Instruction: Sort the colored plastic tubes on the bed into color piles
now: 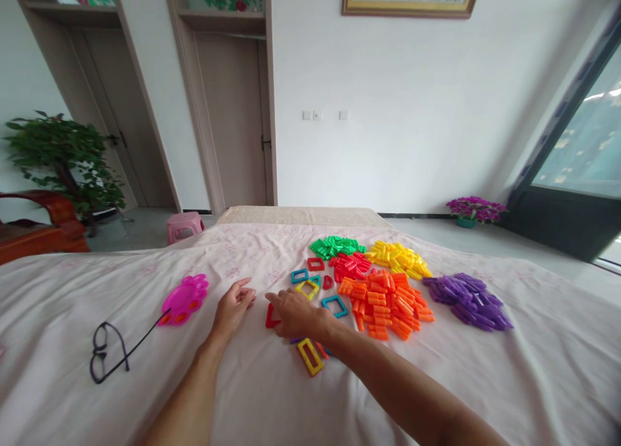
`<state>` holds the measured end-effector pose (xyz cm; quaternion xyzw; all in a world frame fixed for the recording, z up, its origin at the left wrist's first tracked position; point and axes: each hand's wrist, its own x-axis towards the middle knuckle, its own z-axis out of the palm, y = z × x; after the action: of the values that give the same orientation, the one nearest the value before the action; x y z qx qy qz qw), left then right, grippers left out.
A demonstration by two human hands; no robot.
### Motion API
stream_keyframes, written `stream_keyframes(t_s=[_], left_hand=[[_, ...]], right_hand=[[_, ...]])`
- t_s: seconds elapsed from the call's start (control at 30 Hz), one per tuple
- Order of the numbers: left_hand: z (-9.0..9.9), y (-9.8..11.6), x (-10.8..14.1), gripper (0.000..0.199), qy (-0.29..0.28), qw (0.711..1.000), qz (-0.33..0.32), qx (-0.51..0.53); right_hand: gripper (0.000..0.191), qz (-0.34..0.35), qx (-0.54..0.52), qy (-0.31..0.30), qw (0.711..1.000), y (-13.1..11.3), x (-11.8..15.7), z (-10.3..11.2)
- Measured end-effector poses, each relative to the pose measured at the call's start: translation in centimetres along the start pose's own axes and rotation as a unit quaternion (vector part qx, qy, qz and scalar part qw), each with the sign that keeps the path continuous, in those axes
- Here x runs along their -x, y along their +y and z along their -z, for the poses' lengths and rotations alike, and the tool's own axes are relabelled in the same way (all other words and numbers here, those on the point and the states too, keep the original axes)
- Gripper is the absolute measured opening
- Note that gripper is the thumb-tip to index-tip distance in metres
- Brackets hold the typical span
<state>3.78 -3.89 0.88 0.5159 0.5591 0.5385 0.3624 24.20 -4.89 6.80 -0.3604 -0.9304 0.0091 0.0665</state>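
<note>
My left hand (235,305) is just above the cloth. Its fingers are loosely curled, thumb and index finger apart, and I see nothing between them. To its right, my right hand (295,313) reaches over a red plastic frame piece (272,317), partly covering it. The index finger is stretched out and the thumb stands apart below; whether they touch the piece I cannot tell. Around this hand lie a yellow rectangular frame (310,357), a blue square frame (334,298), another yellow frame (315,291) and a small red half-round piece (327,282).
Piles of orange (388,300), red (349,265), green (334,246), yellow (398,258) and purple plastic pieces (468,300) lie to the right. On the left are a pink paw-shaped tray (191,291) and dark glasses (129,355), one temple reaching the tray. A cloth (257,407) covers the surface.
</note>
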Motion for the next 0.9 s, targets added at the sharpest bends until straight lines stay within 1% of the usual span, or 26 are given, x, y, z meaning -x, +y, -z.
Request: stream_keyframes(t_s=[0.07,0.1,0.17,0.2,0.23,0.27,0.33,0.37,0.43,0.5,0.6,0.77,0.9], left_hand=[[-0.2,0.1,-0.2,0.060,0.015,1.000,0.009,-0.005],[-0.3,0.1,-0.2,0.058,0.027,1.000,0.012,-0.003],[-0.3,0.1,-0.4,0.055,0.052,0.999,0.011,0.002],[-0.4,0.1,-0.4,0.054,0.062,0.998,0.008,0.002],[-0.4,0.1,-0.5,0.052,0.069,0.998,0.006,0.000],[-0.4,0.0,-0.6,0.051,0.074,0.997,0.005,-0.004],[-0.4,-0.2,-0.9,0.050,0.077,0.997,0.008,-0.015],[-0.4,-0.2,-1.0,0.049,0.075,0.997,0.009,-0.020],[-0.4,-0.4,-1.3,0.049,0.068,0.997,0.011,-0.030],[-0.5,-0.6,-1.5,0.050,0.059,0.997,0.010,-0.039],[-0.5,-0.7,-1.6,0.049,0.053,0.997,0.013,-0.047],[-0.6,-0.7,-1.7,0.048,0.049,0.997,0.019,-0.055],[-0.6,-0.8,-1.8,0.047,0.042,0.997,0.030,-0.064]], right_hand=[[0.076,0.002,-0.021,0.013,1.000,1.1,0.0,0.7],[0.080,-0.010,-0.036,0.027,0.999,2.1,-0.2,1.1],[0.084,-0.054,-0.060,0.067,0.994,5.1,-0.7,2.2],[0.082,-0.081,-0.068,0.090,0.990,7.0,-1.1,2.7],[0.079,-0.106,-0.072,0.100,0.987,9.0,-1.5,3.2],[0.078,-0.137,-0.072,0.101,0.983,11.0,-1.8,3.6],[0.078,-0.167,-0.069,0.075,0.981,14.7,-2.5,4.1],[0.079,-0.179,-0.058,0.062,0.980,16.3,-2.7,4.1],[0.080,-0.177,-0.043,0.030,0.983,18.5,-3.1,3.8],[0.077,-0.163,-0.035,0.007,0.986,19.6,-3.3,3.3],[0.075,-0.144,-0.017,-0.019,0.989,20.2,-3.7,2.4],[0.080,-0.129,0.014,-0.062,0.990,20.1,-4.4,1.5],[0.082,-0.132,0.049,-0.093,0.986,19.6,-4.9,1.6]])
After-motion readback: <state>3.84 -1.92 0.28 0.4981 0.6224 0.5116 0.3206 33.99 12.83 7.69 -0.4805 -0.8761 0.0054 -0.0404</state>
